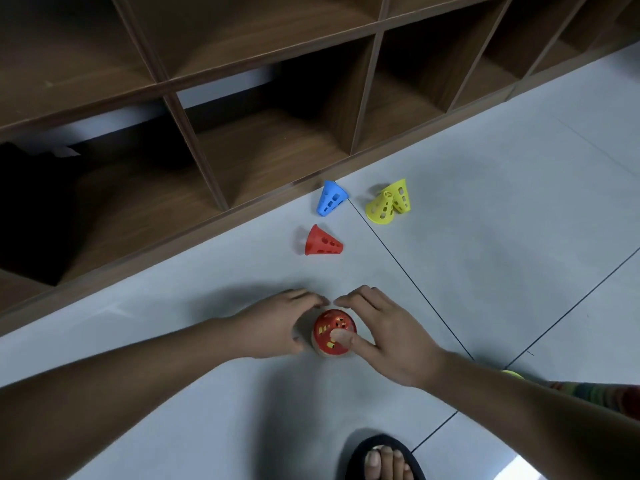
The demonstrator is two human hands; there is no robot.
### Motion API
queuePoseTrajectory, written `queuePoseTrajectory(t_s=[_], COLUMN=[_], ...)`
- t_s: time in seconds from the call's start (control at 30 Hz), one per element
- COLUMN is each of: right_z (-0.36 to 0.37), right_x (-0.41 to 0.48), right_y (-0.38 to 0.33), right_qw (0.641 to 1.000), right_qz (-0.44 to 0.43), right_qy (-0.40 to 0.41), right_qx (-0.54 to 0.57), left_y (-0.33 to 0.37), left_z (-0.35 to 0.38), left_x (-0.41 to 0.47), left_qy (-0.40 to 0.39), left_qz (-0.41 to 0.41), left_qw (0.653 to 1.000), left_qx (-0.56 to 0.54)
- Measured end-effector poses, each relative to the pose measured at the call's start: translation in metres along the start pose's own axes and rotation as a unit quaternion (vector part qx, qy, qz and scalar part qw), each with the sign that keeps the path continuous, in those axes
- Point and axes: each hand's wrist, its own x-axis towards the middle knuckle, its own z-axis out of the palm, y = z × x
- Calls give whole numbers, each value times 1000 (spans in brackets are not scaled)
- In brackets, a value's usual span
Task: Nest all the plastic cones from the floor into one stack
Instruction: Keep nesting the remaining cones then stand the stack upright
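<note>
A stack of nested cones [329,332], red on top with yellow showing through its holes, stands on the grey floor between my hands. My left hand [277,323] curves around its left side. My right hand [381,334] wraps the right side, thumb pressed on the red top. Farther away a red cone [322,241] lies on its side. A blue cone [330,199] lies by the shelf base. Two yellow cones [389,202] lean together to its right.
A dark wooden cubby shelf [207,98] runs along the far side of the floor. My foot in a black sandal [382,457] is at the bottom edge. A yellow object [512,374] peeks from behind my right forearm.
</note>
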Motion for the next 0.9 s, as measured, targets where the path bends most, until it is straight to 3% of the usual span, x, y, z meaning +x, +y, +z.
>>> queuePoseTrajectory(t_s=[0.2, 0.4, 0.57, 0.73, 0.9], right_z=[-30, -58, -79, -81, -64], right_x=[37, 98, 143, 170, 173], right_y=[53, 118, 147, 175, 174], right_qw=[997, 977, 966, 948, 957], right_qz=[74, 159, 173, 200, 214], right_qy=[22, 9, -8, -97, -61], right_qx=[-17, -142, -191, -227, -186], left_y=[-7, -11, -16, -23, -32], left_z=[-51, -75, -62, -44, -31], left_x=[41, 94, 118, 111, 96], left_qy=[14, 56, 65, 49, 62], left_qz=[12, 32, -13, -61, -116], left_qw=[996, 981, 977, 975, 977], left_qx=[88, 182, 201, 207, 166])
